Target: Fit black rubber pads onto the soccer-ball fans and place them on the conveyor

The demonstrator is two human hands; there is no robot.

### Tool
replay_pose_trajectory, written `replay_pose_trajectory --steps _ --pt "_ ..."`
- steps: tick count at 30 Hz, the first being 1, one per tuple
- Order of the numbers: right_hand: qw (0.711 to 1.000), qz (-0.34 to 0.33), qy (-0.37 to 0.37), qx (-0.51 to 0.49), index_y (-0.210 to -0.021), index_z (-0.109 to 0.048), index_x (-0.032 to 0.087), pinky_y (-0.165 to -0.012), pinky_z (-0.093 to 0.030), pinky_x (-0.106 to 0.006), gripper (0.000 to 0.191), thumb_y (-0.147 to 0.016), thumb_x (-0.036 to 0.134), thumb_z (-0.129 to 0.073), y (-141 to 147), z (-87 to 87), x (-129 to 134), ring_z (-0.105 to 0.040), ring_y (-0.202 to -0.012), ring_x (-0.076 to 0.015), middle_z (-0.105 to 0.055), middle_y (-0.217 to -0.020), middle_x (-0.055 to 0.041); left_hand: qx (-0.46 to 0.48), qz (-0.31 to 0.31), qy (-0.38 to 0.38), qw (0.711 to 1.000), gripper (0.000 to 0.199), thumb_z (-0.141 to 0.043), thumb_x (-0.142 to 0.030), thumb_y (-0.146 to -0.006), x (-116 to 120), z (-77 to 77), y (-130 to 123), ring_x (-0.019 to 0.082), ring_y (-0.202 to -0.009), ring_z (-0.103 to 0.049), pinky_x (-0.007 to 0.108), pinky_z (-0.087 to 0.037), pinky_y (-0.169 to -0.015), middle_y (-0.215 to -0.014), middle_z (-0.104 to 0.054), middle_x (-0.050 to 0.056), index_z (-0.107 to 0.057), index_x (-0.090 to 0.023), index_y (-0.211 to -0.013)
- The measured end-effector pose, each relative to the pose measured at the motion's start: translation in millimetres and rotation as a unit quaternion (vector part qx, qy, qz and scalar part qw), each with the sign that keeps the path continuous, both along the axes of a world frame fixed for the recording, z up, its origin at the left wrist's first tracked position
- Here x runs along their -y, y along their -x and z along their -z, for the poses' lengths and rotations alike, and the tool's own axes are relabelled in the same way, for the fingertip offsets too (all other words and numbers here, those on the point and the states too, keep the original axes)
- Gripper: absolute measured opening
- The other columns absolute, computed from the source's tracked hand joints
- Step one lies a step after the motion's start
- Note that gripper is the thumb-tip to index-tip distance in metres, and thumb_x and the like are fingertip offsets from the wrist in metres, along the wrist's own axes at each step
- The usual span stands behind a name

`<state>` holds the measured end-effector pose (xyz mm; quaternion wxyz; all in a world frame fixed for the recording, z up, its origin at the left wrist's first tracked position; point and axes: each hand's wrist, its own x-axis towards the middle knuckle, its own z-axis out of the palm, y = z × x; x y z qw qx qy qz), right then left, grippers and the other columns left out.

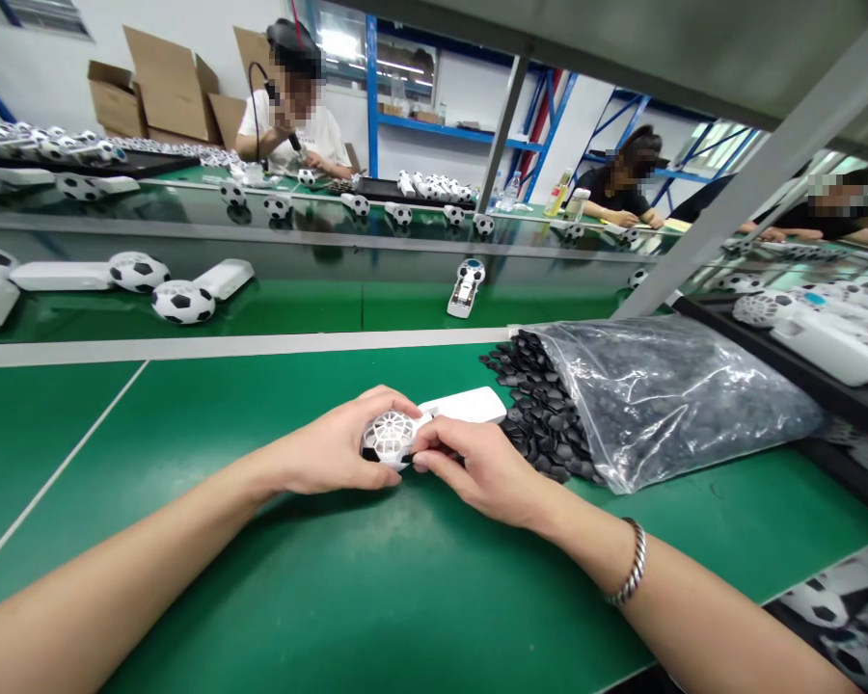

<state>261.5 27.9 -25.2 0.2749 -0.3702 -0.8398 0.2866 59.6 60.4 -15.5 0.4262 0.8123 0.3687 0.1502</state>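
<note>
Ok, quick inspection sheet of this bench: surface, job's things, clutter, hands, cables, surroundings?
surface: green bench mat, white line across its left part
job's things: white lattice-domed unit joined to white handle
clutter: clear plastic bag of black hexagonal pieces, spilling beside the handle
hands: left hand and right hand both grip the unit
cables: black cord at the far co-worker's station only
surroundings: far co-worker, cardboard boxes, blue shelving

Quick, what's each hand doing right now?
Left hand: closed, holding the white handheld fan by its lattice head.
Right hand: closed, also holding the fan at its head.
</note>
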Motion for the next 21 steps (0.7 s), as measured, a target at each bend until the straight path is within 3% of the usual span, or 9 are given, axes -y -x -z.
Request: replay_pose_trajectory --steps 5,9,13,18,21 --pt "0.991 0.039 0.118 -0.049 -0.084 -0.049 0.020 -0.055 -0.042 -0.020 0.005 -0.087 0.020 -0.044 7 4.4 5 -0.054 -0.053 -0.0080 -0.055 -0.066 0.0031 0.018 -0.048 -0.019 0.999 0.044 -0.067 -0.031 -0.065 3 6.0 -4 0.020 -0.093 -0.052 0.031 -0.044 -0.078 -0.104 -0.051 0.002 -0.050 -0.022 -0.105" --pt "0.975 0.060 0.193 -0.091 -0.085 -0.047 0.020 -0.046 -0.040 -0.017 0.006 -0.087 0.025 -0.043 11 8.3 7 -0.049 -0.049 -0.0074 -0.054 -0.065 0.0032 0.020 -0.066 -0.047 0.997 0.038 -0.063 -0.027 -0.067 5 8.3 -7 0.020 -0.090 -0.052 0.031 -0.043 -0.077 -0.101 -0.052 0.002 -0.049 -0.021 -0.102" --pt "0.985 0.093 0.138 -0.042 -0.080 -0.047 0.021 -0.053 -0.039 -0.020 0.006 -0.085 0.024 -0.047 11 10.4 5 -0.051 -0.055 -0.0091 -0.055 -0.061 0.0039 0.024 -0.086 -0.070 0.994 0.035 -0.059 -0.021 -0.066 6 8.0 -10 0.019 -0.090 -0.051 0.031 -0.042 -0.077 -0.098 -0.051 0.001 -0.050 -0.021 -0.100" --pt "0.974 0.169 0.054 0.143 -0.070 -0.047 0.022 -0.048 -0.031 -0.024 0.016 -0.079 0.033 -0.055 10 1.4 -3 -0.050 -0.052 -0.0129 -0.055 -0.056 0.0037 0.052 -0.110 -0.056 0.991 0.038 -0.063 -0.020 -0.060 8 9.4 -16 0.019 -0.084 -0.051 0.030 -0.043 -0.071 -0.093 -0.049 0.002 -0.052 -0.020 -0.096" --pt "0.968 0.144 -0.047 0.200 -0.077 -0.053 0.023 -0.056 -0.038 -0.028 0.015 -0.074 0.036 -0.061 2 -5.4 -15 -0.056 -0.066 -0.0180 -0.061 -0.071 0.0001 0.077 -0.131 -0.031 0.988 0.044 -0.069 -0.019 -0.053 6 13.0 -15 0.018 -0.082 -0.049 0.029 -0.042 -0.069 -0.092 -0.049 0.001 -0.055 -0.019 -0.094"
